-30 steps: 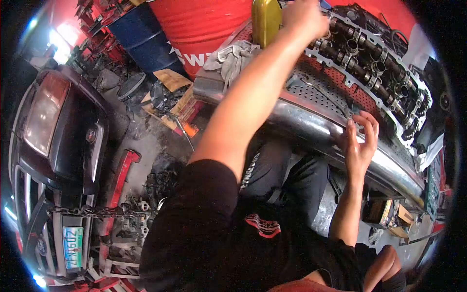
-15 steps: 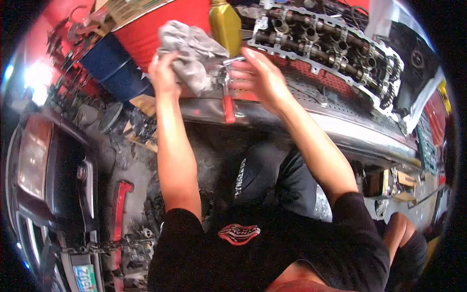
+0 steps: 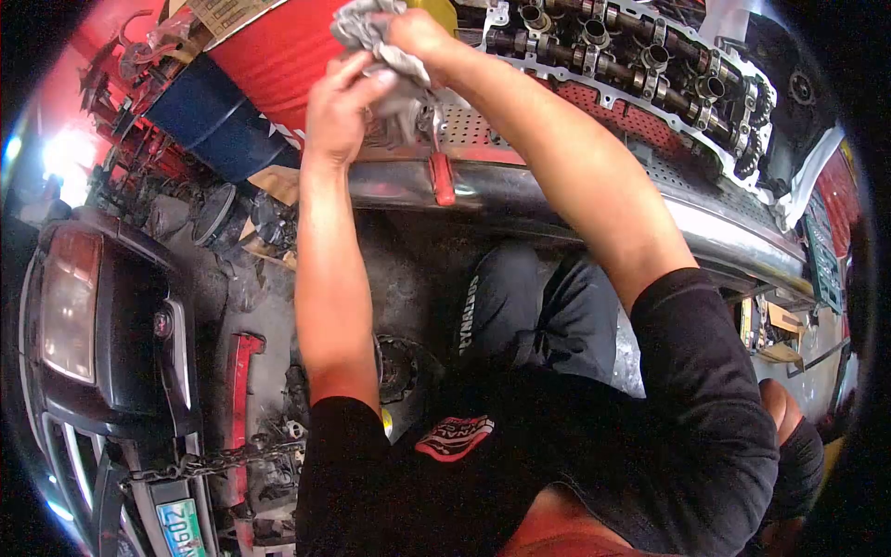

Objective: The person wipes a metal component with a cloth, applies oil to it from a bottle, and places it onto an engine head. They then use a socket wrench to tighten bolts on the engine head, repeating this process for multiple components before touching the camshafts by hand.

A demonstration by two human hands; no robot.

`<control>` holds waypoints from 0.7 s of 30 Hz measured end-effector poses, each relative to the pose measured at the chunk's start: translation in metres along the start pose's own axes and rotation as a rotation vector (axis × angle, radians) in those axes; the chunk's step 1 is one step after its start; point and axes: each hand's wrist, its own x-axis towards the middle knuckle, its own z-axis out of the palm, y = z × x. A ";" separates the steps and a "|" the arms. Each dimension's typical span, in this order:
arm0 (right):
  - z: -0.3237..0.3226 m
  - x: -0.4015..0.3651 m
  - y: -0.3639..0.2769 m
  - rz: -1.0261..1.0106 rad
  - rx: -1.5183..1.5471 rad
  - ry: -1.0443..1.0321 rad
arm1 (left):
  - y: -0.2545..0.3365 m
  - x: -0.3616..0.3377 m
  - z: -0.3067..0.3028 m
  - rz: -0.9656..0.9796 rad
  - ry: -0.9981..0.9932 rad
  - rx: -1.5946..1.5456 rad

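We've got left hand point(image 3: 342, 111) and right hand point(image 3: 418, 35) fingers both clenched on the grey rag point(image 3: 401, 72) bunched round the red-handled tool point(image 3: 443, 178) at the worktop point(image 3: 733, 237) front edge; best approach, we reckon: left pins the shaft, right twists the rag along it.

The engine part point(image 3: 650, 65) fills the table's point(image 3: 719, 230) back. A red barrel point(image 3: 278, 56) blocks the left. Right of the rag point(image 3: 367, 28) and tool point(image 3: 444, 176), the front strip is bare.

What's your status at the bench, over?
Left hand and right hand both grip grey rag. Red-handled tool on bench edge beneath. Cylinder head apart behind.
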 end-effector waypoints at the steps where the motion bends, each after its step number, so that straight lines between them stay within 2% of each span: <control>1: 0.002 -0.003 -0.015 0.088 0.136 0.044 | 0.010 -0.002 0.008 0.063 0.086 -0.119; 3: -0.002 0.010 -0.018 0.015 0.283 -0.064 | 0.028 -0.003 0.022 0.186 0.241 -0.354; 5: 0.012 0.038 0.008 -0.173 0.388 -0.366 | 0.026 0.011 0.024 0.500 0.235 0.591; 7: 0.005 -0.065 -0.064 0.254 0.600 -0.335 | 0.009 0.024 0.005 0.612 0.366 0.737; 9: -0.002 -0.071 -0.063 0.256 0.199 -0.477 | 0.012 0.018 0.012 0.398 0.515 0.628; 10: -0.011 -0.068 -0.060 0.115 -0.194 -0.479 | 0.012 0.015 0.014 0.286 0.586 0.571; 11: -0.020 -0.057 -0.047 -0.101 -0.498 -0.485 | -0.031 0.023 -0.015 0.512 0.583 0.869; 12: -0.031 -0.056 -0.033 -0.184 -0.611 -0.391 | -0.035 0.020 -0.026 0.176 0.255 0.969; 13: -0.039 -0.057 -0.017 -0.259 -0.722 -0.295 | -0.112 0.018 -0.045 -0.178 0.157 1.356; 14: -0.042 -0.053 0.008 -0.219 -0.833 -0.262 | -0.060 -0.005 -0.002 -0.339 0.026 1.438; 16: -0.053 -0.041 0.046 -0.237 -1.019 -0.192 | -0.061 0.010 0.001 -0.477 -0.050 1.396; 17: -0.055 -0.046 0.062 -0.266 -1.082 -0.185 | -0.077 0.012 -0.010 -0.432 -0.081 1.400; 19: -0.057 -0.043 0.074 -0.090 -1.188 -0.153 | -0.081 0.005 -0.014 -0.301 -0.062 1.319; 21: -0.068 -0.042 0.096 -0.165 -1.342 -0.140 | -0.081 0.001 -0.021 -0.131 0.104 0.904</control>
